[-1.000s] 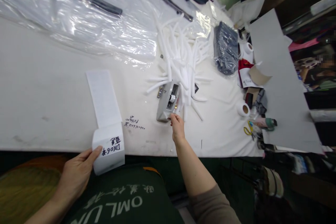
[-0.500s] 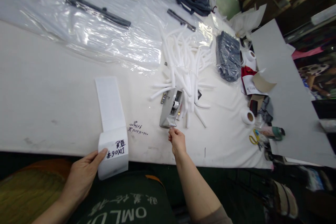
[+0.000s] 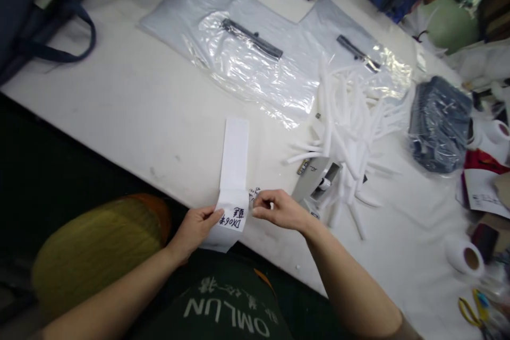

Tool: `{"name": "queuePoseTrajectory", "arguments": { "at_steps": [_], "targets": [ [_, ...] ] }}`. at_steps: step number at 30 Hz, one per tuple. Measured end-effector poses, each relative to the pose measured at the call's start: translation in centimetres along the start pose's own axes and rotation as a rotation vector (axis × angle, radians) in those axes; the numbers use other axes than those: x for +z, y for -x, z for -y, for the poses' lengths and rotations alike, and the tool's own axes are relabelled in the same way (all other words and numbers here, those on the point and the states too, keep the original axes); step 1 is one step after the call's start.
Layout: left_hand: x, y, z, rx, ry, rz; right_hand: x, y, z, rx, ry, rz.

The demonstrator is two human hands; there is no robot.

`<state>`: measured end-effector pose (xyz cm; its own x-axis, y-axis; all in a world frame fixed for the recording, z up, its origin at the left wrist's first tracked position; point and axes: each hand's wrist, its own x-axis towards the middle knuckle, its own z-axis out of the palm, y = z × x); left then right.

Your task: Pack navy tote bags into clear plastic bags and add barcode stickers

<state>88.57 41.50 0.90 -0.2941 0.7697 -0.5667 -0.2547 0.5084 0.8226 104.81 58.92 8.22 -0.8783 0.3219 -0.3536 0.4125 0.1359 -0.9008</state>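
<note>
My left hand (image 3: 194, 229) grips the near end of a white folded label strip (image 3: 233, 170) that carries handwritten marks and lies over the table's front edge. My right hand (image 3: 278, 209) is pinched shut just right of that end, holding something too small to make out, likely a bit of tape. A grey tape dispenser (image 3: 314, 178) stands right behind my right hand, beside a heap of white foam tubes (image 3: 346, 117).
Clear plastic bags with black zip strips (image 3: 255, 58) lie on the white table (image 3: 131, 101). Dark blue bags (image 3: 35, 5) sit at the far left and back. A bagged dark bundle (image 3: 438, 125), tape rolls (image 3: 464, 256) and yellow scissors (image 3: 470, 312) are at the right.
My right hand left the tape dispenser and came left to the label strip's near end. My view swung left and the left hand drew the strip closer in.
</note>
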Motion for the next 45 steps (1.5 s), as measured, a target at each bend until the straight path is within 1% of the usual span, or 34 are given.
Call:
{"name": "queuePoseTrajectory", "arguments": {
  "at_steps": [2,3,6,8,10,13,16,18,22,26,30,32,34,37,39,40,43,45],
  "targets": [
    [-0.1,0.2,-0.1,0.001,0.005,0.028,-0.8,-3.3,2.1,-0.092,0.149,0.232],
    [-0.2,0.3,-0.2,0.004,0.009,0.039,-0.9,-4.7,2.8,-0.115,0.223,0.319],
    [-0.4,0.5,-0.4,0.033,-0.019,0.054,-0.3,-7.7,4.0,-0.103,0.428,0.49],
    [-0.6,0.5,-0.5,0.062,-0.062,0.052,0.3,-8.8,4.6,-0.087,0.54,0.561],
    [-0.7,0.5,-0.6,0.093,-0.11,0.055,0.8,-9.5,5.0,-0.098,0.621,0.602],
    [-0.9,0.5,-0.5,0.144,-0.177,0.07,1.2,-9.9,5.2,-0.133,0.69,0.629],
    [-1.0,0.5,-0.3,0.159,-0.175,0.103,1.5,-10.1,4.8,-0.16,0.734,0.642],
    [-1.1,0.5,-0.2,0.146,-0.155,0.132,1.8,-10.1,4.6,-0.162,0.797,0.601],
    [-1.1,0.5,-0.3,0.125,-0.099,0.182,2.5,-10.0,4.7,-0.133,0.935,0.459],
    [-0.9,0.5,-0.6,0.09,-0.055,0.148,3.0,-9.9,5.2,-0.128,0.982,0.411],
    [-0.9,0.5,-0.7,0.072,-0.045,0.083,3.0,-10.0,5.3,-0.063,0.91,0.369],
    [-1.0,0.6,-0.8,0.078,-0.066,0.073,2.8,-10.2,5.1,-0.037,0.856,0.343],
    [-1.2,0.7,-0.9,0.07,-0.082,0.07,2.6,-10.6,4.5,-0.042,0.819,0.321],
    [-1.2,0.9,-0.9,0.028,-0.035,0.054,2.2,-11.3,3.1,-0.035,0.758,0.275],
    [-1.2,1.1,-0.8,-0.002,0.025,0.048,1.8,-11.6,1.9,0.014,0.695,0.188],
    [-1.2,1.1,-0.8,-0.01,0.054,0.045,1.5,-11.5,1.3,0.052,0.666,0.121],
    [-1.2,1.2,-0.7,-0.007,0.125,0.039,0.7,-10.4,-0.7,0.189,0.523,-0.168],
    [-1.1,1.2,-0.6,0.011,0.164,0.02,0.6,-8.7,-1.9,0.31,0.283,-0.357]
  ]
}}
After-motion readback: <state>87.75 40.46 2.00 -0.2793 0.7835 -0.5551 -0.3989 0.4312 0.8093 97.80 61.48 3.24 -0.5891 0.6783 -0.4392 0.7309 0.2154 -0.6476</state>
